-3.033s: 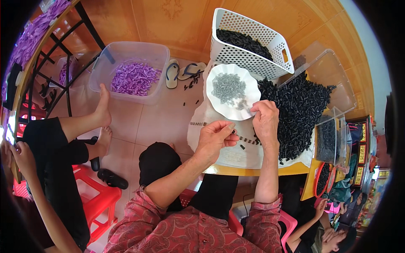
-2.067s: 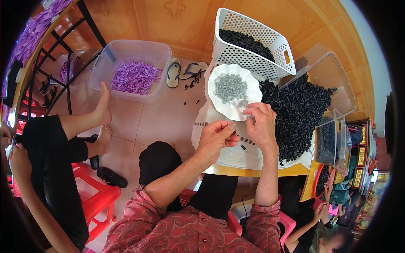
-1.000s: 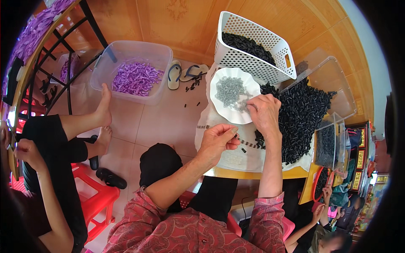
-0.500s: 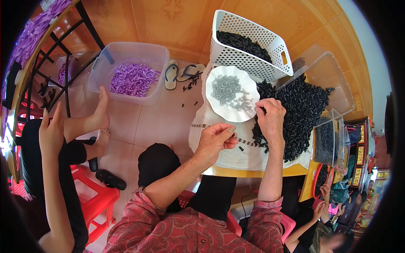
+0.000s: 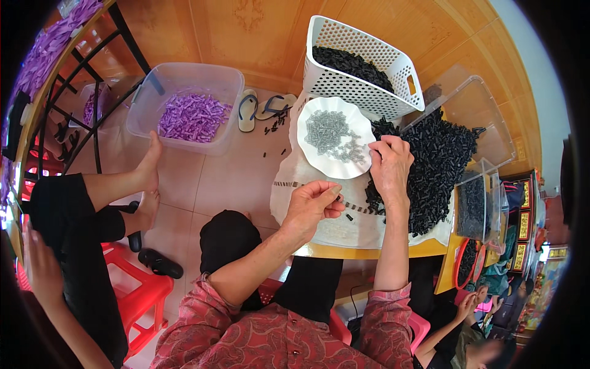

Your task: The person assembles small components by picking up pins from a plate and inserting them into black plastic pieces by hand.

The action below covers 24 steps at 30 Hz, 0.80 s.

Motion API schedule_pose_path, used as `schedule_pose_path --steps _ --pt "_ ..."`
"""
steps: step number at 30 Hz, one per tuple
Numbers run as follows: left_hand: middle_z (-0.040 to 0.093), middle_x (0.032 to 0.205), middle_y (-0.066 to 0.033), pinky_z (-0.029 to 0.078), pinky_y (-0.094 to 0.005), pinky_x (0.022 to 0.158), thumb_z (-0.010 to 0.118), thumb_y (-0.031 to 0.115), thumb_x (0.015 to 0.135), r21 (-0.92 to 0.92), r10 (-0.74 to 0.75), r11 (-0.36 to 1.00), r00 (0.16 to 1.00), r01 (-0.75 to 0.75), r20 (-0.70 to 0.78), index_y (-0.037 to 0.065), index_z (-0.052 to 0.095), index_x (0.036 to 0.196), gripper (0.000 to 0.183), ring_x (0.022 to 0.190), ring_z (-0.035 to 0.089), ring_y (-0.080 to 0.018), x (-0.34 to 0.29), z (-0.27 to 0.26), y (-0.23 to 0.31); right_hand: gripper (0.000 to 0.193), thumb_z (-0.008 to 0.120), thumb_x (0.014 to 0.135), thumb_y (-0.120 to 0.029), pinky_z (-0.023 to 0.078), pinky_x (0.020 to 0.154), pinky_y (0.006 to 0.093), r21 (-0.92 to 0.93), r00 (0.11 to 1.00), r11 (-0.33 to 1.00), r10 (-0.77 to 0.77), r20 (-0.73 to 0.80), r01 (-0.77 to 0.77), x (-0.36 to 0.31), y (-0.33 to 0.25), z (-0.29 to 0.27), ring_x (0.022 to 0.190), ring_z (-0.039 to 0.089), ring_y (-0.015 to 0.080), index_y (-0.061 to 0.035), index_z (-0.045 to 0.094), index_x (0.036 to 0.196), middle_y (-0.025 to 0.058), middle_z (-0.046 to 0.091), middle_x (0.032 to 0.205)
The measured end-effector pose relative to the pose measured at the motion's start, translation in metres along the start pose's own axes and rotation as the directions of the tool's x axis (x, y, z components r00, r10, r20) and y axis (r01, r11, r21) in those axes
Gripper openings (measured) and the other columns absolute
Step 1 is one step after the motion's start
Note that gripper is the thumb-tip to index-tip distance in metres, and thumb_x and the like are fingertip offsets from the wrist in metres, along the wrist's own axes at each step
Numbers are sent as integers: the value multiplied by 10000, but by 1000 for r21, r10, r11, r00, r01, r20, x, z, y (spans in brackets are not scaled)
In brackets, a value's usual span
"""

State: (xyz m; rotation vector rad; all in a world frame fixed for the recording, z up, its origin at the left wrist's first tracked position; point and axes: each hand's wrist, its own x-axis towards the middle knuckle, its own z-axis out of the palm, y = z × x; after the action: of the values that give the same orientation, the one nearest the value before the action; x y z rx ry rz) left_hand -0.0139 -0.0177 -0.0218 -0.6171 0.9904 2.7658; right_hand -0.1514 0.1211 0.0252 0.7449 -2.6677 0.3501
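Observation:
My left hand (image 5: pixel 314 206) is closed in a pinch above the white cloth (image 5: pixel 329 232). A small black piece (image 5: pixel 338 198) shows at its fingertips, mostly hidden by the fingers. At the right rim of a white scalloped plate (image 5: pixel 312 161), my right hand (image 5: pixel 392 169) has thumb and fingers bent together; what they hold, if anything, is hidden. Small clear pieces (image 5: pixel 329 130) lie heaped on the plate. Just right of my right hand spreads a big pile of short black tube-like pieces (image 5: pixel 439 166). One loose black piece (image 5: pixel 350 217) rests on the cloth below my left hand.
A white perforated basket (image 5: pixel 344 86) of black pieces stands behind the plate. Clear bins (image 5: pixel 491 144) sit at the right. On the floor are a tub (image 5: pixel 138 132) of purple pieces, sandals (image 5: pixel 247 111) and a red stool (image 5: pixel 138 289). Another person's legs (image 5: pixel 117 178) are at the left.
My right hand stays by the plate's rim, its fingers shifted slightly. My left hand keeps its pinch, nearly still. The person at the left has lowered a hand toward their lap.

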Motion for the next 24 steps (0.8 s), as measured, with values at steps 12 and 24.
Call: schedule_pose_path --steps 12,24 --pt "650 943 -57 538 -267 743 589 117 928 -86 28 996 995 -20 94 10 633 1101 208 813 645 -131 -1 2 5 122 676 747 -38 331 931 448 -51 994 998 -19 111 24 13 -1 7 1102 448 296 -93 682 855 113 544 1115" --pt "637 1026 -88 537 -289 809 560 45 928 -149 91 987 981 -65 171 -4 610 1156 238 880 639 -154 0 0 3 138 614 766 -5 328 946 462 -101 990 992 -65 123 78 8 2 14 1123 448 310 -56 630 893 121 535 1163"
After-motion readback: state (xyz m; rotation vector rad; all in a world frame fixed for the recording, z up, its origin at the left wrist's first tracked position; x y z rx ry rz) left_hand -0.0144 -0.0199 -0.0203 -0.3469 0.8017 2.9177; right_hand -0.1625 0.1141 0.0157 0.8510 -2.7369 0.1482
